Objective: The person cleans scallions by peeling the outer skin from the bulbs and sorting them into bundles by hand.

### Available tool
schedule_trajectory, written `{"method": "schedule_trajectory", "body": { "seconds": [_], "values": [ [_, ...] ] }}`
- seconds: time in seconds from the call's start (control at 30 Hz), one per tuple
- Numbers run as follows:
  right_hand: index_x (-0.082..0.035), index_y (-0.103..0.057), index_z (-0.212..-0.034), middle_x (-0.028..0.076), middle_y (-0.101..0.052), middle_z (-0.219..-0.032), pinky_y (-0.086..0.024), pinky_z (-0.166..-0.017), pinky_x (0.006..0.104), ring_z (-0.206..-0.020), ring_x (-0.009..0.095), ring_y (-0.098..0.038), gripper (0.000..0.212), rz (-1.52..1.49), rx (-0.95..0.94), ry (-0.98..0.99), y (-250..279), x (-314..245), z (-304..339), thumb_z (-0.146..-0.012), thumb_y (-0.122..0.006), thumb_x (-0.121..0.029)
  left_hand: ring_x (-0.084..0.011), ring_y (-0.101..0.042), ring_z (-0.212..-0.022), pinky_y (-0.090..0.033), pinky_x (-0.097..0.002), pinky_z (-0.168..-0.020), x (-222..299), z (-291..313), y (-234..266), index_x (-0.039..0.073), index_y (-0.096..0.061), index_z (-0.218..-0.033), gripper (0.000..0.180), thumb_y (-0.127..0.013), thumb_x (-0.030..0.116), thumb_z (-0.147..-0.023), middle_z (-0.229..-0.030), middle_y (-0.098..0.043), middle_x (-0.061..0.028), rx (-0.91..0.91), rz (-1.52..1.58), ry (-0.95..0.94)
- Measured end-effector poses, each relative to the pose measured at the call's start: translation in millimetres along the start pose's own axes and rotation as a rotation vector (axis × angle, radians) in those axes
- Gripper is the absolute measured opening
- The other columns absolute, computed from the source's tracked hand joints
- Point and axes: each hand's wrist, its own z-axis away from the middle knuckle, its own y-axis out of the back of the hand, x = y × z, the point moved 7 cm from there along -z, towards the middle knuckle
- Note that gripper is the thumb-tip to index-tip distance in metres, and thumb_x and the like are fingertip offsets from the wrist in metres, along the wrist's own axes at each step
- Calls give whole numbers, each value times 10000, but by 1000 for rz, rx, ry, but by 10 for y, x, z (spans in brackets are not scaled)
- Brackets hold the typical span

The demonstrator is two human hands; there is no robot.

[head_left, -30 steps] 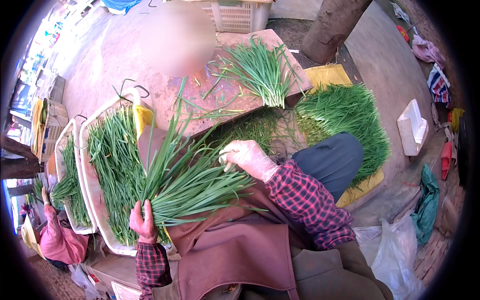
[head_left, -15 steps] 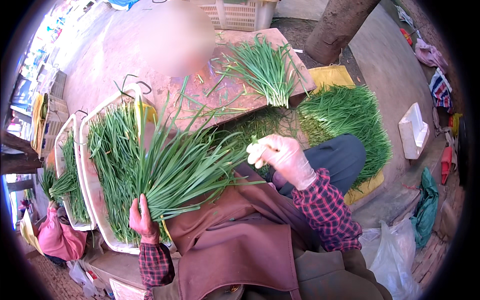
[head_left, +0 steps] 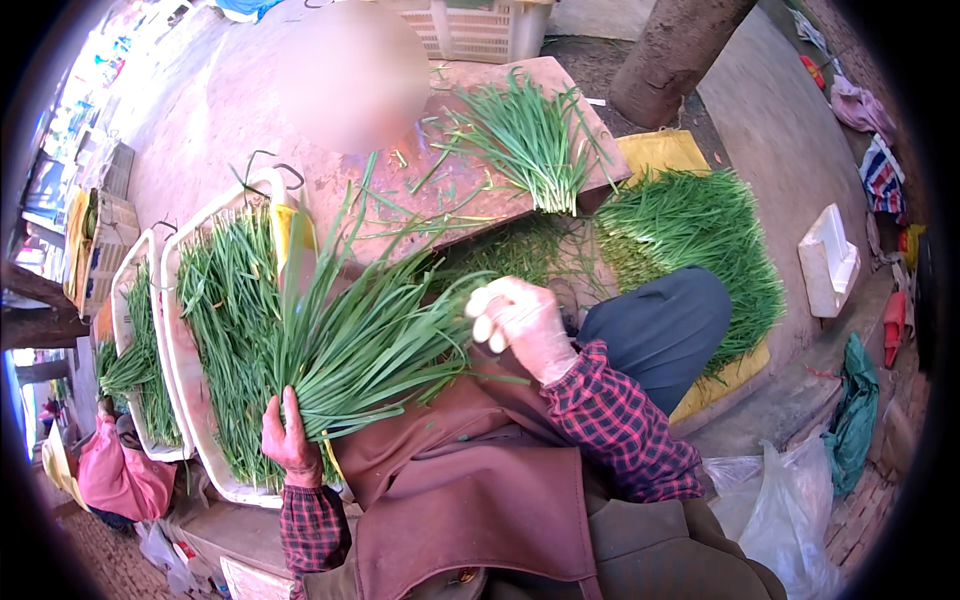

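Note:
My left hand (head_left: 290,448) grips the lower end of a bunch of long green chives (head_left: 365,335) that fans up and to the right over my brown apron (head_left: 470,490). My right hand (head_left: 522,322), in a thin pale glove, is curled at the bunch's right side, touching the leaf tips. Below the bunch sits a white tray (head_left: 195,420) filled with more chives.
A second white tray of chives (head_left: 140,350) lies further left. A loose chive pile (head_left: 530,140) rests on a reddish wooden board (head_left: 450,185). A large heap of chives (head_left: 690,240) lies on a yellow sheet at right. A tree trunk (head_left: 675,50), a white crate (head_left: 480,25) and plastic bags (head_left: 780,490) stand around.
My right hand has lifted off the middle of the bunch and moved right, curling at the leaf tips. The bunch has tilted more upright over the apron.

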Motion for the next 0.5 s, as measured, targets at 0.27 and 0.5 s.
{"method": "schedule_trajectory", "body": {
  "seconds": [0.27, 0.5],
  "values": [
    [-14, -661, -912, 56, -652, -759, -483, -577, 253, -621, 115, -598, 256, 75, -69, 25, 222, -278, -39, -955, -695, -264, -388, -655, -863, -543, -424, -700, -36, 62, 5, 10, -633, -1300, 444, -611, 198, -899, -1108, -636, -245, 8, -20, 0],
    [8, -686, -961, 135, -663, -885, -519, -720, 338, -807, 222, -666, 409, 823, -378, 339, -146, -518, -150, -890, -749, -390, -360, -648, -807, -525, -408, -648, 0, 15, 35, 26, -644, -1290, 453, -626, 133, -850, -1093, -639, -241, 8, -10, -53]
  ]
}}
